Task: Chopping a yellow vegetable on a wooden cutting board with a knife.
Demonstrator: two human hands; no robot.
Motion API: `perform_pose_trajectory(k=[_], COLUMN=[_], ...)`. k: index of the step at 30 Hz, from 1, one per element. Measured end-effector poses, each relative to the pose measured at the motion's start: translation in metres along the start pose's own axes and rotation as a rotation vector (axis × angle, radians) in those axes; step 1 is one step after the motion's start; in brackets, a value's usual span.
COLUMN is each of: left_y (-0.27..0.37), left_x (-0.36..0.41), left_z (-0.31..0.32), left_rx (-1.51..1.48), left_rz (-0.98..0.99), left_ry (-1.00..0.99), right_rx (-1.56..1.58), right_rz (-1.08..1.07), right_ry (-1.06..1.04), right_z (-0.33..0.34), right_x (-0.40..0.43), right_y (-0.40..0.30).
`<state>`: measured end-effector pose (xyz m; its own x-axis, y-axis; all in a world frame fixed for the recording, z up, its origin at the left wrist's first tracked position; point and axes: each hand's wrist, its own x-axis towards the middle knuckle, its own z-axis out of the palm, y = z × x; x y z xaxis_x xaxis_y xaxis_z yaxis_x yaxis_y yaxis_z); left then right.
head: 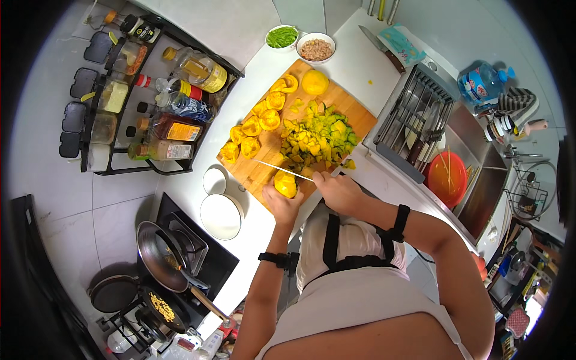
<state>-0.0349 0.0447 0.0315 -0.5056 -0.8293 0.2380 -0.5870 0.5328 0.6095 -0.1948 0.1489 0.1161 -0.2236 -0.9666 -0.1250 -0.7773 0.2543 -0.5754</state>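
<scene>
On the wooden cutting board point(355, 105), my left hand point(284, 204) holds a yellow-orange squash piece point(285, 183) near the edge closest to me. My right hand point(338, 191) grips a kitchen knife point(281, 169), whose thin blade extends left over the far side of that piece; whether it touches cannot be told. Beyond the blade lies a heap of chopped squash with dark green rind point(319, 135). Hollowed squash shells point(270, 119) line the board's left side. A rounded yellow squash piece point(315, 82) rests near the far corner.
Bowls of chopped greens point(281, 37) and minced food point(316, 48) stand behind the board. Two white bowls point(221, 216) are at left, near the stove with pans point(162, 256). Another knife point(382, 48) lies at the back right. A dish rack point(416, 117) borders the sink point(483, 189).
</scene>
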Motion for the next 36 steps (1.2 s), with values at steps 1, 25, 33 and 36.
perform_pose_trajectory(k=[1,25,33,36], left_y=[0.0,-0.007,0.004,0.023], left_x=[0.001,0.002,0.008,0.018], left_z=[0.0,0.003,-0.014,-0.031], left_rx=[0.001,0.019,0.033,0.114], left_rz=[0.013,0.048,0.022,-0.014], left_ry=[-0.004,0.014,-0.098,-0.215], right_rx=[0.0,0.088,0.123,0.115], right_rz=[-0.002,0.022,0.145,0.151], right_ry=[-0.001,0.048,-0.097,-0.063], right_z=[-0.001,0.0,0.002,0.003], right_x=[0.0,0.017,0.008,0.004], right_y=[0.0,0.002,0.014,0.021])
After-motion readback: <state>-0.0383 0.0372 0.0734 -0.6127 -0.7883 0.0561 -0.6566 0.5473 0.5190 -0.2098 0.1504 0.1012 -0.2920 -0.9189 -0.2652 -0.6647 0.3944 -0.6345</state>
